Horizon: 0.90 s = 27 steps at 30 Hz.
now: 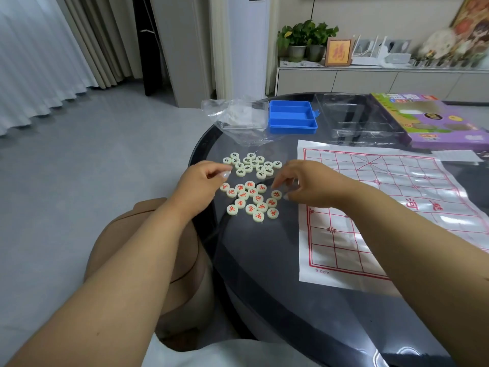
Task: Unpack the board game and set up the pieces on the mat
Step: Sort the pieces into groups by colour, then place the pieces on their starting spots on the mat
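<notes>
At frame centre, the left hand point(201, 181) and right hand point(304, 185) hover with fingers loosely curled, gripping nothing, beside red pieces point(250, 198) and black pieces point(251, 165). The mat point(370, 207) lies right, bare. A careless sweep could mix the colours.

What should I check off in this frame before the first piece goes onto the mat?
1. Mat unfolded flat on the table: ok, though the right arm covers part of it.
2. Mat free of pieces: ok, none visible on it.
3. Pieces out of the blue tray: ok, its compartments look empty.
4. Pieces sorted by colour: ok, black pieces and red pieces lie in separate clusters.
5. Left hand free: cannot tell, its fingers are curled near the black cluster.
6. Right hand holding a piece: cannot tell, fingers hang over the red cluster.
</notes>
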Each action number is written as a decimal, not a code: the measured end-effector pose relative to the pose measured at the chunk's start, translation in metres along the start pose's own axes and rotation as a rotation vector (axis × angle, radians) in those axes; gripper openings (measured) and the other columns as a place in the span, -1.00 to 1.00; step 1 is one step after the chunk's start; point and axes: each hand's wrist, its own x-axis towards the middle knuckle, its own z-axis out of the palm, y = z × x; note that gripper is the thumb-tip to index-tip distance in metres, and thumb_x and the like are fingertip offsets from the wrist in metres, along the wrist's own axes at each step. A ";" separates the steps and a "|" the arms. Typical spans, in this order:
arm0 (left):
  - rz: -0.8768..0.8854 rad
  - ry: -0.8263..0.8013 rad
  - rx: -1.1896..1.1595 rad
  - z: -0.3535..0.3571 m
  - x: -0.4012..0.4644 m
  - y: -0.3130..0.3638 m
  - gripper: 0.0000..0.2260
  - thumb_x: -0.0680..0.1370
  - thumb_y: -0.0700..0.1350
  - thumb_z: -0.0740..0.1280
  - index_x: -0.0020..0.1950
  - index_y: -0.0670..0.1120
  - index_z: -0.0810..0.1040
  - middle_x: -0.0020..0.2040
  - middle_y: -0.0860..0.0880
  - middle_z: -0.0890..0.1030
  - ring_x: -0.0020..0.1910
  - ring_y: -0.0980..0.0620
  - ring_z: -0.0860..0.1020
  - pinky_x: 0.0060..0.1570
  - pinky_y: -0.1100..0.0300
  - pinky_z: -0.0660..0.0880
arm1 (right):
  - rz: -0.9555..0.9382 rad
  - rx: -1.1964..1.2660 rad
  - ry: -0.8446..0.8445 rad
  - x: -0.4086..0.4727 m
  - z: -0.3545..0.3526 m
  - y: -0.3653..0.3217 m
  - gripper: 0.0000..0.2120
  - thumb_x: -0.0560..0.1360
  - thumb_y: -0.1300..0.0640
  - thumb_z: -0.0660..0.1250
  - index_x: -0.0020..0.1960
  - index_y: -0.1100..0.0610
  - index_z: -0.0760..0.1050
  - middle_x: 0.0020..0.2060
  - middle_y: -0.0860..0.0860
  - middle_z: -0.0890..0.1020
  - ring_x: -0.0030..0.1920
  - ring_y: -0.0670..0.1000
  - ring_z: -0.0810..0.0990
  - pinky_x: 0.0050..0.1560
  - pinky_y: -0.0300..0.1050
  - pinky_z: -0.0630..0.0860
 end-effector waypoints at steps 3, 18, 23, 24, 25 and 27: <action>0.007 -0.173 0.195 -0.008 -0.002 -0.003 -0.72 0.53 -0.15 0.37 0.24 -0.02 0.56 0.21 0.07 0.51 0.17 0.13 0.48 0.16 0.29 0.36 | -0.040 -0.020 -0.047 -0.006 0.002 0.000 -0.73 0.43 0.15 0.44 0.11 -0.04 0.57 0.00 -0.14 0.48 -0.08 -0.16 0.46 -0.21 -0.41 0.36; 0.150 -0.256 0.355 -0.009 0.002 0.007 -0.83 0.40 -0.07 0.51 -0.03 0.01 0.65 -0.10 0.08 0.51 -0.15 0.15 0.48 -0.14 0.35 0.39 | -0.107 0.010 -0.065 0.005 0.015 -0.002 -0.78 0.44 0.07 0.43 0.09 0.02 0.56 -0.04 -0.10 0.49 -0.17 -0.16 0.42 -0.16 -0.35 0.39; 0.168 -0.250 0.396 -0.007 -0.002 0.007 -0.85 0.44 -0.06 0.48 -0.03 -0.02 0.62 -0.09 0.04 0.51 -0.15 0.14 0.47 -0.17 0.40 0.36 | -0.099 -0.011 -0.058 0.004 0.018 -0.003 -0.77 0.47 0.08 0.40 0.11 0.06 0.54 -0.04 -0.10 0.44 -0.11 -0.12 0.43 -0.20 -0.43 0.34; 0.169 -0.251 0.403 -0.007 -0.001 0.007 -0.85 0.45 -0.06 0.47 -0.02 -0.03 0.62 -0.08 0.03 0.50 -0.15 0.14 0.47 -0.17 0.39 0.37 | -0.096 -0.017 -0.056 0.005 0.018 -0.004 -0.77 0.47 0.07 0.39 0.12 0.07 0.54 -0.03 -0.10 0.44 -0.09 -0.11 0.43 -0.21 -0.45 0.33; 0.170 -0.253 0.412 -0.006 -0.001 0.007 -0.85 0.46 -0.06 0.46 -0.02 -0.04 0.62 -0.08 0.01 0.50 -0.15 0.14 0.46 -0.17 0.39 0.37 | -0.091 -0.022 -0.055 0.005 0.019 -0.005 -0.76 0.48 0.07 0.38 0.13 0.07 0.53 -0.01 -0.09 0.43 -0.08 -0.11 0.43 -0.22 -0.46 0.33; 0.166 -0.244 0.422 -0.007 -0.001 0.007 -0.86 0.47 -0.05 0.44 -0.01 -0.04 0.61 -0.07 0.01 0.49 -0.17 0.16 0.45 -0.17 0.39 0.36 | -0.078 -0.020 -0.048 0.005 0.020 -0.006 -0.75 0.49 0.07 0.37 0.15 0.09 0.52 0.00 -0.08 0.41 -0.06 -0.12 0.42 -0.23 -0.48 0.32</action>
